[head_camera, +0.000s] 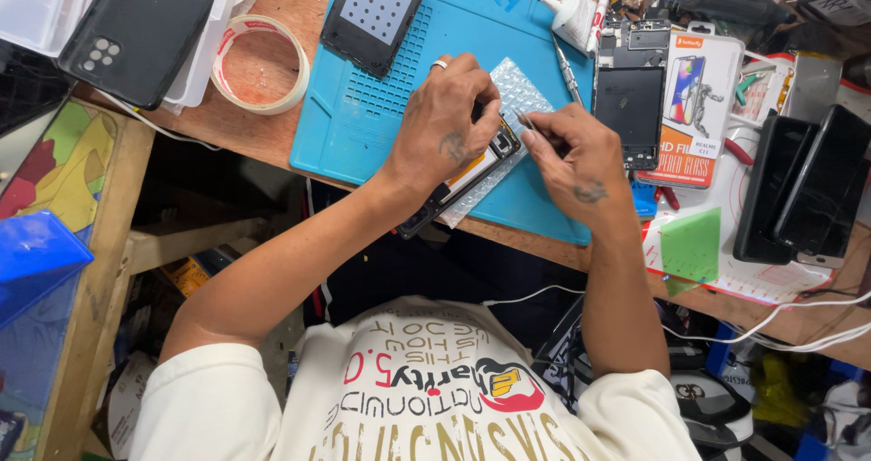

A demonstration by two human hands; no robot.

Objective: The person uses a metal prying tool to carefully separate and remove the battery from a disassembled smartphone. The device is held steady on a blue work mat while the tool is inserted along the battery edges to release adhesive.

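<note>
My left hand (445,121), with a ring on one finger, presses down on an opened black phone (472,172) that lies on bubble wrap (519,93) on a blue work mat (381,107). My right hand (576,157) pinches a thin metal tool (528,123), its tip at the phone's upper end. Most of the phone is hidden under my left hand.
A phone frame with a perforated back (374,12) rests at the mat's top. A dismantled phone body (631,93), a screen protector package (694,107), a glue bottle (573,16), a tape roll (260,62), a black phone (141,30) and two dark phones (803,189) surround the mat.
</note>
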